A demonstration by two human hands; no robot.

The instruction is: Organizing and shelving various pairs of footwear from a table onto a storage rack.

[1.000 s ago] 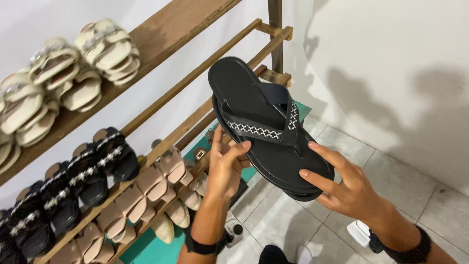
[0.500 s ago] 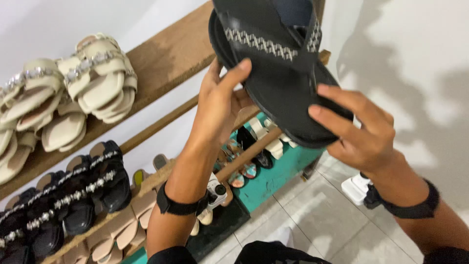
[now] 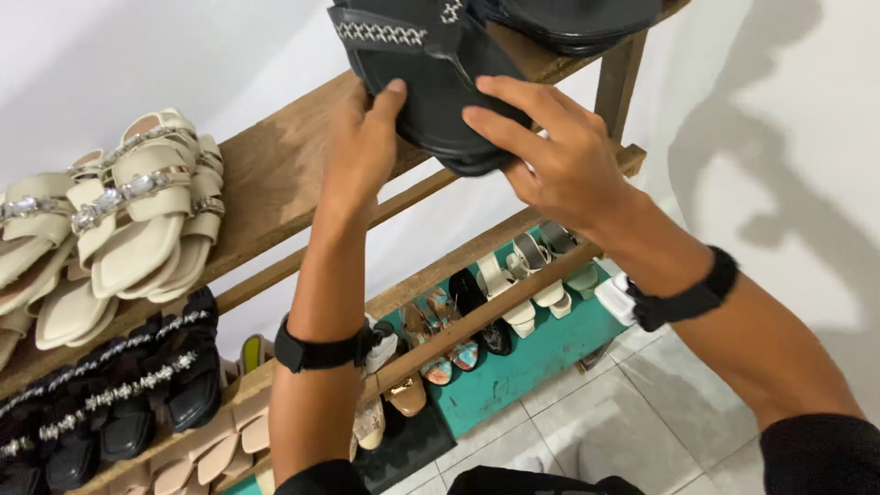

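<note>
Head view shows both hands grasping a black sandal [image 3: 431,82] with a white stitched strap, at the right end of the top wooden shelf [image 3: 266,183]. Left hand [image 3: 362,151] grips its left edge with the thumb on top; right hand [image 3: 559,156] presses fingers on its heel end. Another black sandal [image 3: 577,18] lies on the shelf just behind it. Cream sandals [image 3: 137,220] lean at the shelf's left part, well apart.
</note>
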